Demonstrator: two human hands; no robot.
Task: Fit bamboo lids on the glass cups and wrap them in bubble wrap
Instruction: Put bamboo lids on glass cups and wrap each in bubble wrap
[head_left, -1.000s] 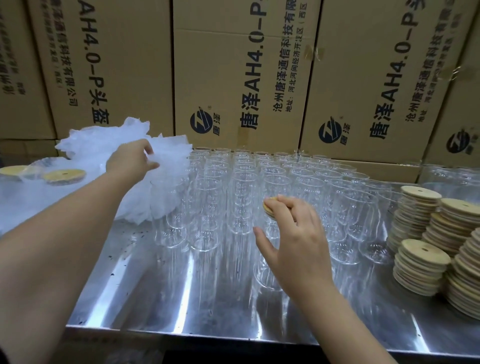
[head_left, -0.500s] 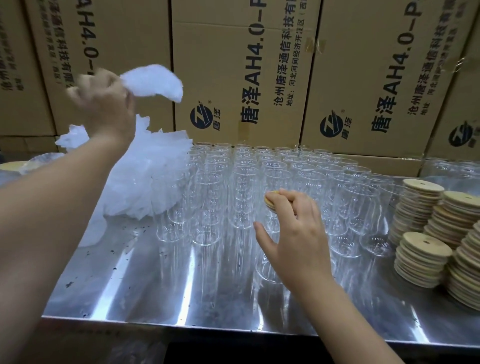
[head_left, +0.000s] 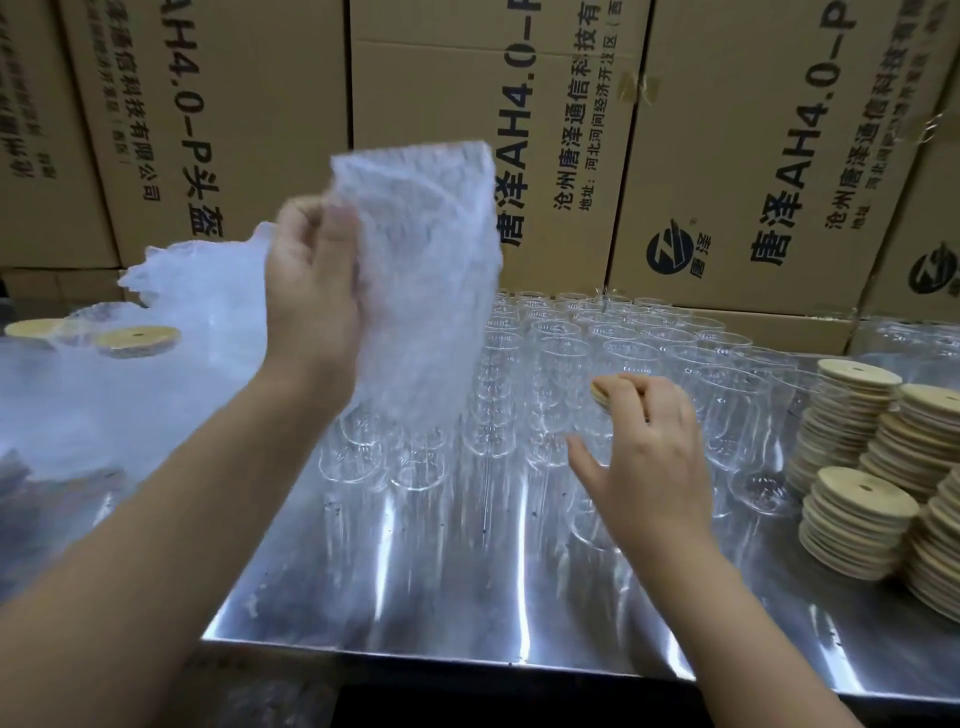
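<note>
The steel bench (head_left: 467, 597) carries rows of glass cups (head_left: 597, 353) across its middle, lid stacks (head_left: 857, 499) at the right and a bubble-wrap pile (head_left: 197, 291) far left. The left hand (head_left: 311, 291) pinches one bubble-wrap sheet (head_left: 426, 270) raised above the cups. The right hand (head_left: 644, 467) curls its fingers over a bamboo lid (head_left: 602, 392) atop a nearer one. Best to seat that lid flat before lifting the cup clear of its neighbours into the sheet.

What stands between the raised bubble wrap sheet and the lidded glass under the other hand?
Nothing visible. The left hand holds the white bubble wrap sheet in open air; the right hand holds the round bamboo lid on a clear glass cup.
</note>
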